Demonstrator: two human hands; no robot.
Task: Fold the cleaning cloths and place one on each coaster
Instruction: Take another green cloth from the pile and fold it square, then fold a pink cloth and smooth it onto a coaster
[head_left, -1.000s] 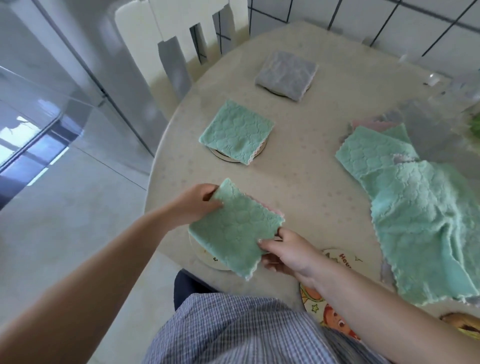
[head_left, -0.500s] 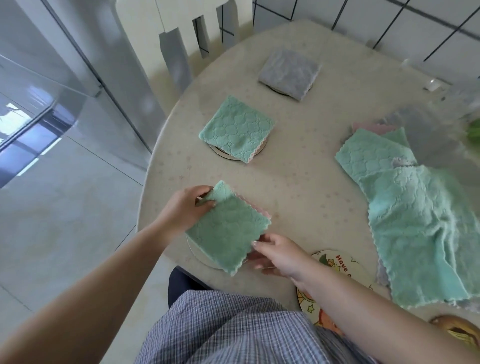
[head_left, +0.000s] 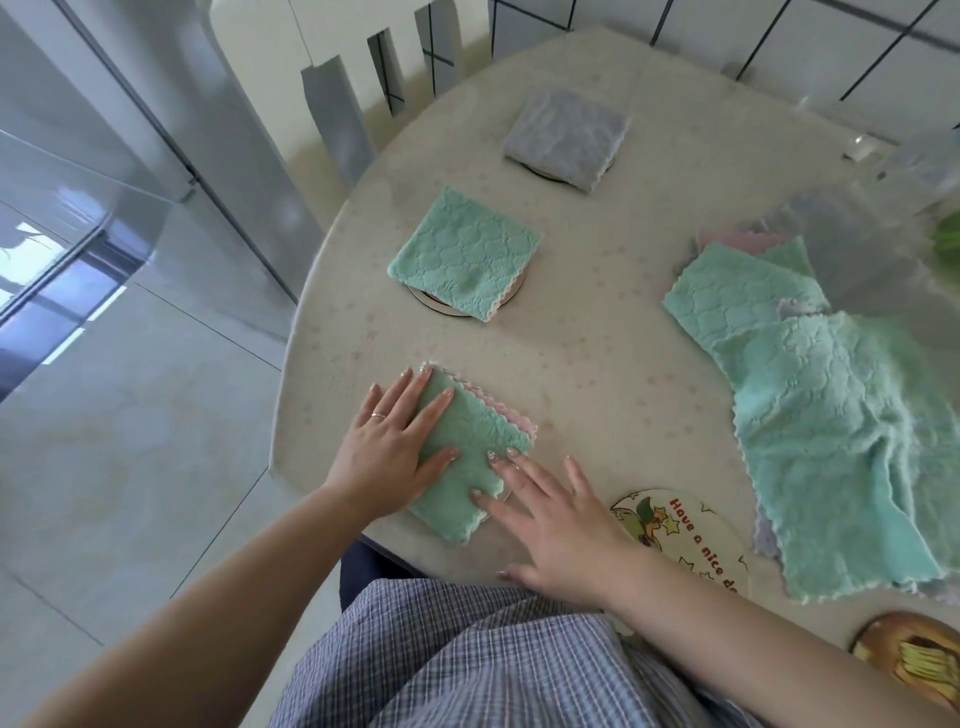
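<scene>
While your left hand (head_left: 387, 457) presses flat on the folded green cloth (head_left: 467, 457) at the table (head_left: 597, 364) edge, your right hand (head_left: 556, 525) touches its corner, fingers straight.

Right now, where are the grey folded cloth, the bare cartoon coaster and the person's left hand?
grey folded cloth (head_left: 566, 136): head view, middle of its top face.
cartoon coaster (head_left: 685, 540): head view, its printed face near the lettering.
left hand (head_left: 387, 452): head view, back of the hand.
</scene>
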